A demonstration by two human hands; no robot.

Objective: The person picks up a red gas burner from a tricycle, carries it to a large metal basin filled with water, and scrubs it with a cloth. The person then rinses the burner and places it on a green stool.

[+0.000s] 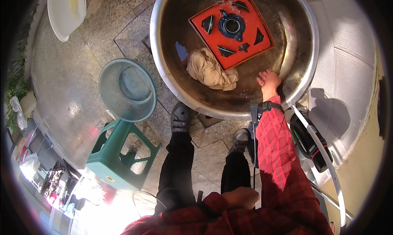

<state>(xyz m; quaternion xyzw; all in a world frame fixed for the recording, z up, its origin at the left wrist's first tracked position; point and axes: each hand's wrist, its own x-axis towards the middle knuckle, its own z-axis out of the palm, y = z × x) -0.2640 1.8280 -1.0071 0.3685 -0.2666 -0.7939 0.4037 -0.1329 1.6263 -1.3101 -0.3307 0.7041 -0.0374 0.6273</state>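
My right hand (269, 81) is over the near right part of a large metal basin (175, 95), palm down, fingers loosely curled and slightly apart; no object shows in it. My left hand (242, 198) is bent in close to my body, its fingers folded out of sight. In the basin lies a red box insert (231, 60) holding a dark blue teapot (231, 25), several dark cups such as one at its left side (208, 24), and a small dark lid (244, 47). A crumpled wet beige cloth (207, 69) lies against the box's near left edge. Shallow water appears around them.
A white hose (321, 144) runs up to the basin's near right rim, beside a black bottle-like container (310, 140). To the left are a translucent plastic tub (129, 89) and a green plastic stool (119, 158). A white container (66, 15) stands at the far left.
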